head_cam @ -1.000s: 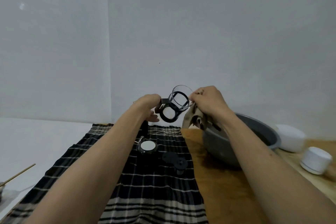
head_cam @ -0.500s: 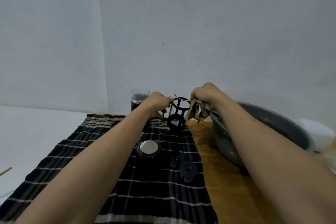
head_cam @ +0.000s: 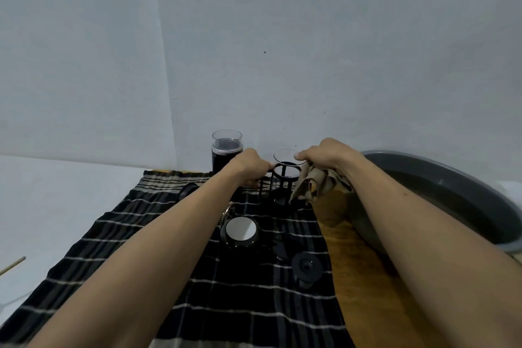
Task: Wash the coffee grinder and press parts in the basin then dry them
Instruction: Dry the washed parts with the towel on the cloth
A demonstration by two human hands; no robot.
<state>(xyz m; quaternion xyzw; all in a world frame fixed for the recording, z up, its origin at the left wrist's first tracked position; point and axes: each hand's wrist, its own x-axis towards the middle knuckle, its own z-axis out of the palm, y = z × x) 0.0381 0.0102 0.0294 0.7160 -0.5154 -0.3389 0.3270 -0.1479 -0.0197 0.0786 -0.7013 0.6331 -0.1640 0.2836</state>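
Press carafe (head_cam: 285, 178): upright on the plaid cloth (head_cam: 158, 234), near the desk's far edge.
Left hand (head_cam: 248, 167): fingers curled round its handle.
Right hand (head_cam: 327, 158): fingers bunch a tan rag (head_cam: 313, 186) at the rim.
Basin (head_cam: 463, 192): just right, crowding that side.
Grinder body (head_cam: 226, 154): behind-left, by the wall.
Open cloth: near edge, past the lid (head_cam: 240, 232) and disc (head_cam: 306, 265).

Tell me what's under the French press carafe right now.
The French press carafe stands upright on the plaid cloth. The left hand grips its handle side; the right hand holds its rim and a rag. The rag covers its lower right.
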